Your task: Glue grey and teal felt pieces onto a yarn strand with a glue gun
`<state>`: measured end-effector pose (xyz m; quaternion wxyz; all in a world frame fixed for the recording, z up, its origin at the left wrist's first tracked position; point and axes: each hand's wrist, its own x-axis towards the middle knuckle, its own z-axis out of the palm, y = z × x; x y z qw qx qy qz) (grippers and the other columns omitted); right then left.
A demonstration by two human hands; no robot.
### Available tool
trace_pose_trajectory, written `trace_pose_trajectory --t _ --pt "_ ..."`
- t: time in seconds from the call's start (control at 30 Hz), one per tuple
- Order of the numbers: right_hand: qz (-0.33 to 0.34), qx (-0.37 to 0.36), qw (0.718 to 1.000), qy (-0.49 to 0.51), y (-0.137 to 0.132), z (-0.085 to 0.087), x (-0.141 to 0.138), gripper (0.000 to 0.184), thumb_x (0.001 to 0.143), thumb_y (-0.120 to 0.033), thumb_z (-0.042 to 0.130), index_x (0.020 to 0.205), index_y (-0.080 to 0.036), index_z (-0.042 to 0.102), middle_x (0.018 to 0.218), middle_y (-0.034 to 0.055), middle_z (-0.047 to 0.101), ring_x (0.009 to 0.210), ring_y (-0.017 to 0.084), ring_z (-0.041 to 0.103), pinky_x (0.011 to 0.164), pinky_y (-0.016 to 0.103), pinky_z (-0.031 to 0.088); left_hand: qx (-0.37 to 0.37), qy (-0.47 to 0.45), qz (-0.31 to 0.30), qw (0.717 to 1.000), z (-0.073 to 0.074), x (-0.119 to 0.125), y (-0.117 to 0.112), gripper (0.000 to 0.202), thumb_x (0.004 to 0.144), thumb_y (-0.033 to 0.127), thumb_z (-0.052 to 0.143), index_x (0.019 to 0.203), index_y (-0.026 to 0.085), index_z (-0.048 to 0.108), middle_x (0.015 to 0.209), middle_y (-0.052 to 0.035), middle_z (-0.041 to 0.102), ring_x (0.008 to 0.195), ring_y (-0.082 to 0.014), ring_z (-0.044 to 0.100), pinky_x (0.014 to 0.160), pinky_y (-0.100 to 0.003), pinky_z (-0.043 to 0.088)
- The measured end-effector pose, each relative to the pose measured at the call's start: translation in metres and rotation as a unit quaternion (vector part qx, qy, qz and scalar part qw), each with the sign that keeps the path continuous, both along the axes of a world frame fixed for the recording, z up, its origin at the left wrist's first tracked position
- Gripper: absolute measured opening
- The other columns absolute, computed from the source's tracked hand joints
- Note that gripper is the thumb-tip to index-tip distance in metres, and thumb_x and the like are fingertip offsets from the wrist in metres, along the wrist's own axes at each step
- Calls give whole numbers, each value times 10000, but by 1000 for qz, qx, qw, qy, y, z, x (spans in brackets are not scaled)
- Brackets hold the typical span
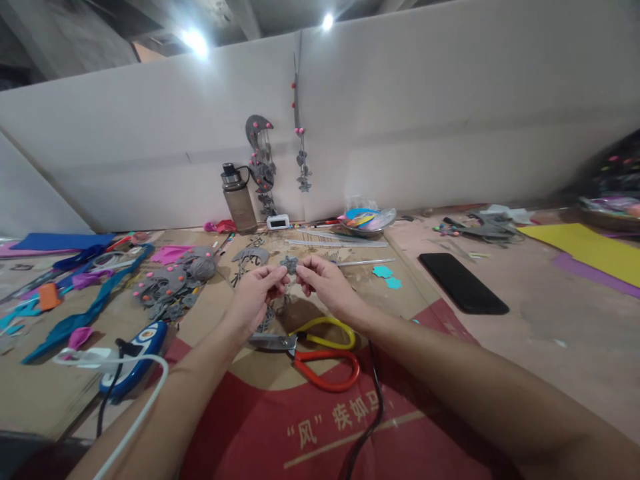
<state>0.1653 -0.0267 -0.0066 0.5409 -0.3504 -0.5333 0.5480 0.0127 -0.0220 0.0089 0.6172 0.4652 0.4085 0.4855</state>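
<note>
One pale partition [425, 113] backs the cluttered desk [540, 340]; cardboard [415, 287] covers its middle, presumably to shield the top. Scissors [294, 344] lie on it, probably for quick reach. Bottle [240, 207] and phone [463, 283] seem set aside to leave room. Left hand [257, 293] and right hand [327, 283] meet above the cardboard, fingers pinching opposite edges of a gray flower [289, 264], likely because it is so small.

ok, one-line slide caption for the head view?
Left hand and right hand holding a small gray piece above cardboard, red-and-yellow-handled scissors lying nearer the camera.
</note>
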Motion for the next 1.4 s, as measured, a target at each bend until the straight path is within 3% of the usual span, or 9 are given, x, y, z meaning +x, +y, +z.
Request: trace_pose_trajectory --t 0.17,0.27,0.33,0.47,0.6,0.77,0.97,1.2,1.4 --pt "2 -47 997 57 0 -1 1 252 722 -390 639 708 -180 501 596 -55 526 453 54 426 465 211 333 -11 -48 0 999 -1 0 2 305 736 423 671 759 122 635 667 -37 623 541 -80 533 503 -193 425" --pt "13 -73 994 76 0 -1 1 266 701 -390 664 694 -175 508 586 -58 528 442 51 421 457 207 329 6 -53 4 999 -1 -1 2 256 721 365 690 799 129 628 703 -28 618 557 -77 537 506 -189 424" --pt "25 -94 991 91 -2 -1 1 274 697 -389 672 673 -171 508 577 -59 521 439 47 412 449 202 321 33 -34 12 999 0 -1 2 260 683 287 721 883 146 633 769 -20 626 598 -78 553 528 -185 427" --pt "95 -180 971 129 -5 2 1 210 716 -312 655 658 -155 529 577 -44 513 460 50 434 449 192 317 104 63 -12 993 3 -2 1 455 656 208 723 1100 189 624 833 -23 649 688 -105 580 603 -205 444" --pt "157 -255 944 142 -6 3 1 136 775 -263 582 740 -132 591 599 -30 517 461 48 431 462 190 338 141 116 -8 983 3 -5 5 276 670 260 719 922 152 690 772 -28 647 674 -110 564 626 -217 445" --pt "100 -192 973 81 -5 -1 -2 203 790 -357 582 739 -161 561 608 -28 528 490 64 441 474 200 337 86 88 38 992 1 -6 8 338 615 322 765 889 145 676 724 -10 630 539 -75 504 506 -196 400" --pt "54 -97 992 58 -6 -2 -4 287 705 -421 656 712 -181 500 603 -58 519 481 54 440 481 202 333 66 66 15 996 2 -5 5 304 621 316 772 827 126 656 657 -2 599 526 -73 518 484 -187 400" --pt "18 -101 992 78 -3 -2 -2 298 647 -411 690 699 -183 505 563 -60 524 445 53 421 456 207 342 5 -32 -6 999 4 -6 6 274 736 372 674 825 115 644 667 -29 604 550 -94 560 489 -198 432" --pt "15 -109 990 87 -3 -2 -2 301 644 -409 691 691 -185 497 573 -60 533 436 47 417 448 204 340 16 -31 9 999 3 -6 8 218 670 228 717 846 117 650 713 -18 614 554 -65 534 492 -171 411"
